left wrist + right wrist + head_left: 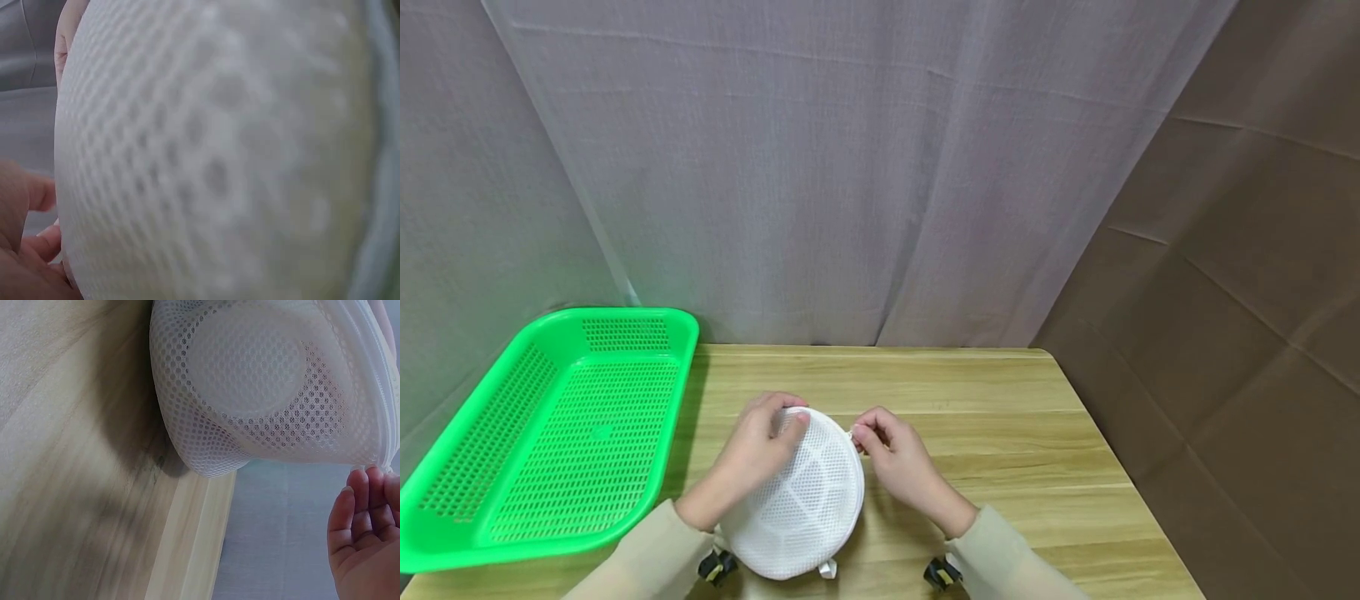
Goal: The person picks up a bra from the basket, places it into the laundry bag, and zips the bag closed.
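A round white mesh laundry bag (808, 504) is held tilted above the wooden table, with a zipper (373, 356) running along its edge. My left hand (754, 450) grips the bag's upper left rim, thumb over the mesh face and fingers behind. At the bag's upper right edge, my right hand (901, 462) pinches the small zipper pull between thumb and fingers. A little white fabric tab (827, 569) hangs from the lower rim. The bag's mesh (187, 150) fills most of the left wrist view, blurred by closeness.
To the left stands a large green plastic basket (688, 367) with slotted walls and floor. The wooden table (1000, 433) reaches back to a grey curtain (790, 167). Brown cloth (1247, 275) hangs along the right side.
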{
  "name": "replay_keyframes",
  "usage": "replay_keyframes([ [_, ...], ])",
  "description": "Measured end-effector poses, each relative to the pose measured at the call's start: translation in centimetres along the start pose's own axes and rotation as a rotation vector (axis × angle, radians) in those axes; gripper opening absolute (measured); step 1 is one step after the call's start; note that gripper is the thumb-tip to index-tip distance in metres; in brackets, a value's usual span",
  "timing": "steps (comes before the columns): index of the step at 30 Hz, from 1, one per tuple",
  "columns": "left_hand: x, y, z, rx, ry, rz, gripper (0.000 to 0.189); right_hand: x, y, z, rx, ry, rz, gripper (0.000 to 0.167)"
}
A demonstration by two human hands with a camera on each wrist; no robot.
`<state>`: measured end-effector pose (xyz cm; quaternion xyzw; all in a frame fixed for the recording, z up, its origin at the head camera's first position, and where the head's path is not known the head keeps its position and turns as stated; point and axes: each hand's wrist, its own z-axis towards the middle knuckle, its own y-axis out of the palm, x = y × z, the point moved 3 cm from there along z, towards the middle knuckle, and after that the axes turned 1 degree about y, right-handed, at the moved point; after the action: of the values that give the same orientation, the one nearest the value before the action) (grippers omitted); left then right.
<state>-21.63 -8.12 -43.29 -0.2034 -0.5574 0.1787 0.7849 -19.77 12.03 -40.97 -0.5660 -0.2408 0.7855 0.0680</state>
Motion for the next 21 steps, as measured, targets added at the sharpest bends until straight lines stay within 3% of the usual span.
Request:
replay_keyframes([
  [5,0.9,0.5,-0.2,-0.029,0.093,0.068,0.03,-0.1,0.0,0.1,-0.012,0.001,0.01,0.009],
  [11,1.5,1.0,-0.4,-0.048,0.218,0.147,0.026,-0.5,0.0,0.1,-0.018,0.006,-0.001,0.009],
  [21,1.8,1.5,-0.5,-0.078,0.242,0.189,0.019,-0.4,0.1,0.0,-0.022,-0.009,-0.001,0.01],
])
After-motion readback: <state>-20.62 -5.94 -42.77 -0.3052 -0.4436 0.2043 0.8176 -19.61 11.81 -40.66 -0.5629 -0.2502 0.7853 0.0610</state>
